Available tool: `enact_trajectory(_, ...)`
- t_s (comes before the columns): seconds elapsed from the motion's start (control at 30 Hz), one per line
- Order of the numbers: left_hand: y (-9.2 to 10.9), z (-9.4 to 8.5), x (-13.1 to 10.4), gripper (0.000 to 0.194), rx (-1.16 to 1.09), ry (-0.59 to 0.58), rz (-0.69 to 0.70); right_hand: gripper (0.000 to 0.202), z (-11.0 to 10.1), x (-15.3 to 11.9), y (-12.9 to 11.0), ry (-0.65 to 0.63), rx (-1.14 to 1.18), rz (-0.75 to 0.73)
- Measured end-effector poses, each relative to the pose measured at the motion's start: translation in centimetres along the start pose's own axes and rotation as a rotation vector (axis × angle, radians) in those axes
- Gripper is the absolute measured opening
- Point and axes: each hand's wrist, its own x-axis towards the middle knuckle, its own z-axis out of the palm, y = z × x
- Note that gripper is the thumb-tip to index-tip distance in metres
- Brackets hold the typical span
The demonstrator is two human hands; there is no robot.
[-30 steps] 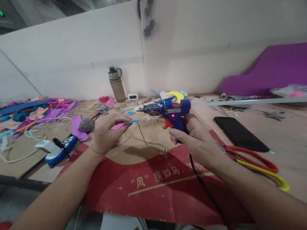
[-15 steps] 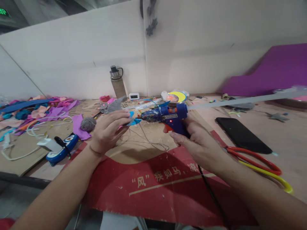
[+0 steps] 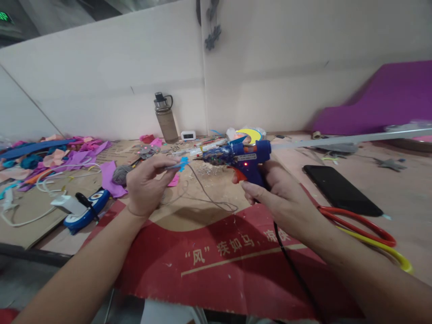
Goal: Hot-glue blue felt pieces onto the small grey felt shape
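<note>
My right hand is wrapped round the handle of a blue hot glue gun with an orange trigger and a lit red light. A long pale glue stick runs out of its back end. Between the thumb and fingers of my left hand, a thin felt piece is pinched nearly edge-on, with a bright blue felt shape at its end. The nozzle points at this piece, with a small gap between. A grey cord trails below onto the cardboard.
Red cardboard covers the table's front. To the right lie a black phone and red-and-yellow-handled scissors. On the left are a grey yarn ball, a blue power strip and felt scraps. A bottle stands behind.
My left hand has turned the felt piece from raised to nearly flat and edge-on. The glue gun has moved slightly right, away from it.
</note>
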Motion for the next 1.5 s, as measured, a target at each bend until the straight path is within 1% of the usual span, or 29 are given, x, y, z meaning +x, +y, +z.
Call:
enact_trajectory(0.03,0.3,0.4,0.0,0.016,-0.076,0.041,-0.143,0.028,0.1,0.0,-0.1,0.008,0.029,0.031)
enact_trajectory(0.07,0.6,0.8,0.0,0.02,-0.189,0.044,-0.284,0.027,0.1,0.0,-0.1,0.017,0.057,0.062)
enact_trajectory(0.13,1.1,1.5,0.1,0.025,-0.411,-0.021,-0.523,0.025,0.3,-0.1,0.0,0.035,0.085,0.088)
enact_trajectory(0.2,1.4,1.8,0.2,0.028,-0.549,-0.099,-0.686,0.023,0.5,-0.2,0.1,0.053,0.066,0.065)
enact_trajectory(0.27,1.5,2.0,0.3,0.028,-0.605,-0.154,-0.78,0.021,0.7,-0.3,0.1,0.056,0.013,0.035)
enact_trajectory(0.4,1.5,2.0,0.3,0.024,-0.647,-0.2,-0.849,0.024,0.7,-0.3,-0.2,0.028,-0.096,-0.023)
enact_trajectory(0.57,1.9,2.2,0.3,0.022,-0.648,-0.218,-0.858,0.037,0.8,-0.2,-0.2,0.03,-0.133,-0.128)
enact_trajectory(0.63,2.1,2.2,0.3,0.023,-0.634,-0.222,-0.856,0.037,0.9,-0.2,-0.2,0.022,-0.129,-0.133)
enact_trajectory(0.73,2.1,2.2,0.2,0.025,-0.622,-0.21,-0.846,0.028,1.0,-0.2,-0.3,0.003,-0.131,-0.118)
enact_trajectory(0.8,2.1,2.1,0.2,0.026,-0.624,-0.198,-0.837,0.026,1.0,-0.2,-0.3,0.004,-0.139,-0.125)
enact_trajectory(0.97,1.9,2.0,0.2,0.025,-0.676,-0.172,-0.839,0.035,0.8,-0.2,0.1,0.002,-0.163,-0.127)
enact_trajectory(1.13,1.6,1.9,0.2,0.025,-0.677,-0.163,-0.808,0.033,0.6,-0.1,0.2,0.026,-0.183,-0.097)
enact_trajectory(1.2,1.4,1.8,0.1,0.026,-0.617,-0.165,-0.768,0.029,0.5,-0.1,0.1,0.046,-0.178,-0.083)
enact_trajectory(1.23,1.3,1.7,0.0,0.026,-0.552,-0.168,-0.73,0.028,0.4,-0.2,0.1,0.055,-0.167,-0.077)
enact_trajectory(1.27,1.1,1.6,-0.1,0.025,-0.455,-0.162,-0.668,0.027,0.4,-0.2,0.1,0.062,-0.153,-0.068)
enact_trajectory(1.3,1.0,1.4,-0.1,0.024,-0.331,-0.148,-0.578,0.028,0.3,-0.2,0.1,0.067,-0.138,-0.059)
enact_trajectory(1.33,0.8,1.1,-0.2,0.02,-0.191,-0.135,-0.464,0.029,0.2,-0.2,0.1,0.069,-0.127,-0.051)
enact_trajectory(1.4,0.4,0.6,-0.2,0.013,0.059,-0.123,-0.189,0.033,0.2,-0.3,0.1,0.059,-0.129,-0.053)
enact_trajectory(1.47,0.0,0.1,-0.2,0.014,0.178,-0.166,0.046,0.034,0.2,-0.3,0.0,0.039,-0.158,-0.081)
enact_trajectory(1.5,-0.1,-0.1,-0.2,0.016,0.209,-0.189,0.13,0.033,0.3,-0.3,0.0,0.03,-0.174,-0.1)
